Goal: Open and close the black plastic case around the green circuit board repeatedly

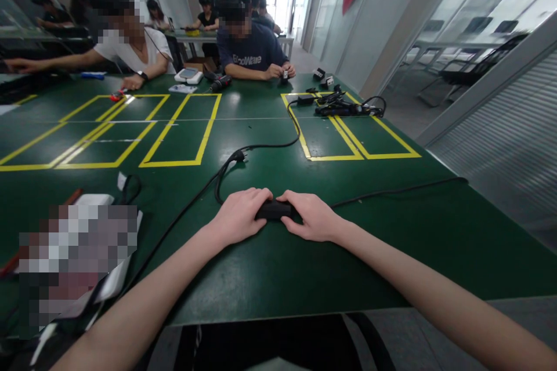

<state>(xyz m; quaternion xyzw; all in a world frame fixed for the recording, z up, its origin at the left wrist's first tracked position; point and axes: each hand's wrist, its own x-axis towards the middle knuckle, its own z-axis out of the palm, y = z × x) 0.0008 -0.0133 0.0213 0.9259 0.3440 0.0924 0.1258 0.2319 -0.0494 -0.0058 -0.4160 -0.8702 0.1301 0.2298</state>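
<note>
Both of my hands grip a black power adapter (274, 210) that lies on the green table in front of me. My left hand (241, 217) is closed round its left end, thumb on the near side and fingers over the top. On the other end, my right hand (311, 215) holds it the same way, so both ends are hidden. A thin black cable (400, 190) runs from behind my right hand toward the table's right edge. Beyond my left hand, a black cord (217, 185) curves up to a plug (239, 156) resting on the table.
To my left lies a blurred-out device with white edges (126, 261) among cables. Yellow tape rectangles (200, 151) mark the table (348, 278). Black cables and parts (343, 107) are heaped at the back right. Across the table sit two people, with a drill (220, 82) between them.
</note>
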